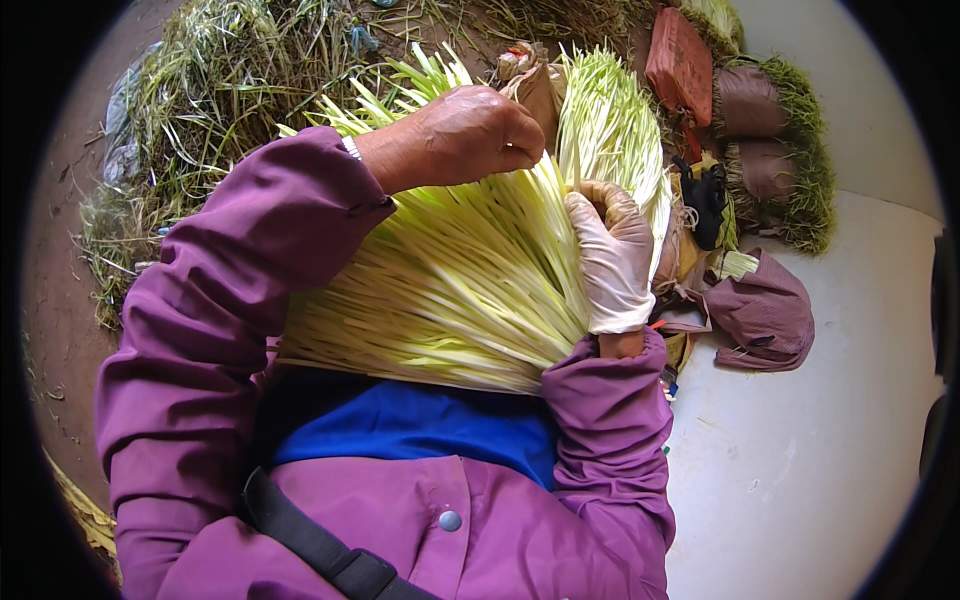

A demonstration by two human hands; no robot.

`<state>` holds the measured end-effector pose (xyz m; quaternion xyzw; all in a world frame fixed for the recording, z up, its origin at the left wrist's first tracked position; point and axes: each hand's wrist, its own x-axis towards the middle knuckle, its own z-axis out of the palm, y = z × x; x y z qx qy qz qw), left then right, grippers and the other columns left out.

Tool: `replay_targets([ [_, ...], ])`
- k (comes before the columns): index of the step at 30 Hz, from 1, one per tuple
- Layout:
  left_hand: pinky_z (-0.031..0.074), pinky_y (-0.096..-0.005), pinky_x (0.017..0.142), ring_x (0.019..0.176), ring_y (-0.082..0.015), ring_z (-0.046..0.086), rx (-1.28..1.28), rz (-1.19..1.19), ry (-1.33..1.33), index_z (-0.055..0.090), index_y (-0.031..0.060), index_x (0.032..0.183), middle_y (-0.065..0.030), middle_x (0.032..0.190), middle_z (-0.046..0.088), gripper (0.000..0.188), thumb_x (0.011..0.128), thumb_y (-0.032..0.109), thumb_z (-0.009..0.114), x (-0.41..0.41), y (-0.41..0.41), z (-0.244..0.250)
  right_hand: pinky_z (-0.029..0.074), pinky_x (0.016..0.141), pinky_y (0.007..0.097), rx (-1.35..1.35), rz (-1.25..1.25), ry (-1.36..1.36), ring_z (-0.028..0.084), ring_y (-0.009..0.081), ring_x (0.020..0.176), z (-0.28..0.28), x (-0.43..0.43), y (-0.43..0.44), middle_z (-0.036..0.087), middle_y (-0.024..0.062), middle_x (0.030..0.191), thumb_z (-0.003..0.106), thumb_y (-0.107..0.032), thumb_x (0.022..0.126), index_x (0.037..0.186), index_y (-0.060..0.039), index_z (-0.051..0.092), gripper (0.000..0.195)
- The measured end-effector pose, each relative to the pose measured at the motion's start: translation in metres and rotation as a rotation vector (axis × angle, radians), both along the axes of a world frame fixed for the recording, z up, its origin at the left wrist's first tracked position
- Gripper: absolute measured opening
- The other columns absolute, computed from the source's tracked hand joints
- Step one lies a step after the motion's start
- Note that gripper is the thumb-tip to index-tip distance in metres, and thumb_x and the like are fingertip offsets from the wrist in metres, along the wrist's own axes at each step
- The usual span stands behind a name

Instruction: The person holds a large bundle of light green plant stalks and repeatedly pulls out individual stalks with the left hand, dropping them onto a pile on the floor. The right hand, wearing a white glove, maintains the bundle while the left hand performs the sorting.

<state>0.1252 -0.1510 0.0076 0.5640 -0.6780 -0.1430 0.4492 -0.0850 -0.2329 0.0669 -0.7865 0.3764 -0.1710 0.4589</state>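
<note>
A wide spread of long, pale yellow-green leafy stalks [450,277] lies across my lap, over blue cloth [420,427]. My left hand [480,135], bare, is curled above the upper part of the stalks; whether it pinches any of them is hard to tell. A white glove, worn and stained at the fingers, covers my right hand [611,247]. Its thumb and fingers close on a thin pale stalk that points upward, beside the gathered right end of the spread. Behind it stands another bundle of pale stalks [611,120].
Heaped dry and green leaf waste [225,97] covers the floor at upper left. To the right lie a red packet [679,67], wrapped green bundles [750,101], a black glove [701,202] and a brownish cloth [765,315] near a pale wall.
</note>
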Motion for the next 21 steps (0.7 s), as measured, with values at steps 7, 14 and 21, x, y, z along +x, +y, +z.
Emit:
replay_targets([
  [7,0.054,-0.0353,0.07,0.078,-0.024,0.069,-0.041,0.217,0.033,0.068,0.0047,0.087,-0.0083,0.085,0.069,0.005,0.088,0.009,0.07,-0.014,0.011,0.0,0.051,0.075,0.0252,0.033,-0.013,-0.045,0.061,0.0084,0.079,-0.003,-0.001,0.0,0.071,0.0036,0.092,0.065,-0.01,0.098,0.107,0.0007,0.07,0.015],
  [14,0.049,-0.0266,0.064,0.07,-0.0054,0.059,0.107,0.157,0.687,0.07,0.0025,0.091,0.0017,0.075,0.066,0.012,0.092,0.015,0.069,-0.013,0.017,-0.006,0.05,0.075,0.0246,0.056,-0.017,-0.05,0.061,0.0084,0.08,-0.003,-0.001,0.0,0.071,0.0036,0.091,0.065,-0.011,0.099,0.107,0.0006,0.07,0.015],
  [21,0.054,-0.0278,0.078,0.093,-0.0141,0.071,0.229,-0.187,1.094,0.067,0.0075,0.106,-0.0056,0.107,0.074,0.015,0.1,0.021,0.063,-0.017,0.021,0.012,0.051,0.08,0.0252,0.012,0.002,-0.099,0.061,0.0101,0.089,-0.004,-0.001,0.0,0.069,0.0052,0.103,0.067,-0.009,0.097,0.118,0.0,0.067,0.022],
])
